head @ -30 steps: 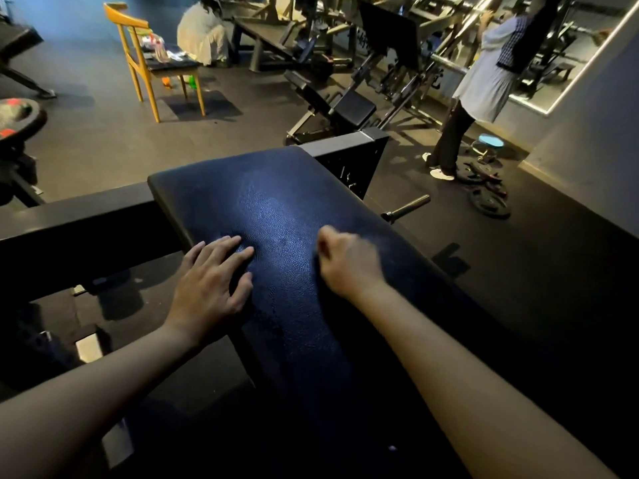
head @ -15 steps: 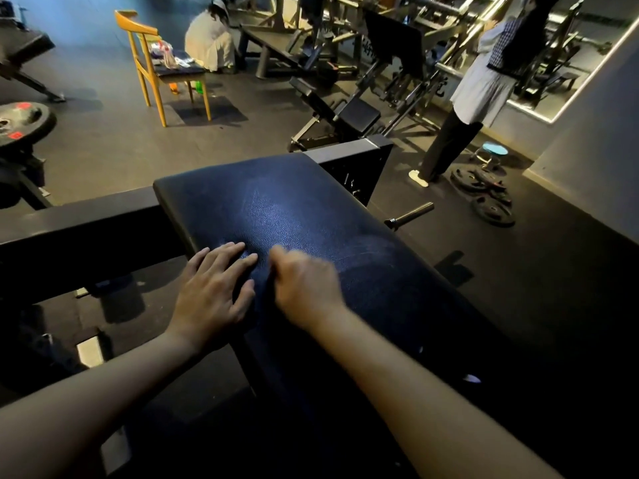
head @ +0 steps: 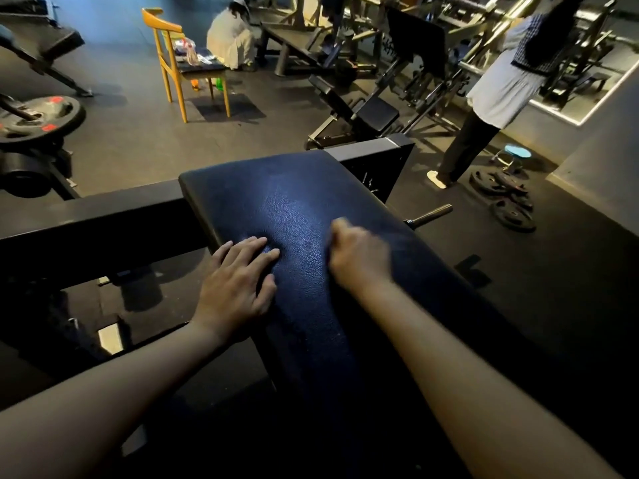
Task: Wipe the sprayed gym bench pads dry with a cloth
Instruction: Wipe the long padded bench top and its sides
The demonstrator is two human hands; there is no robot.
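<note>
Yellow chair (head: 162, 23), floor weight plates (head: 508, 203), blue stool (head: 517, 152)

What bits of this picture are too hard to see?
- Head view, right hand: blurred, fingers curled under; any cloth is hidden.
- Head view, bench pad: its near end is lost in shadow.
- Head view, yellow chair: the things on its seat are too small to name.
- Head view, standing person: cut off by the top edge.

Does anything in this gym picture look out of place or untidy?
Several weight plates lie loose in a heap on the floor beside the blue stool, not on a rack. On the bench pad, the curled right hand is blurred; no cloth can be made out in it.
</note>
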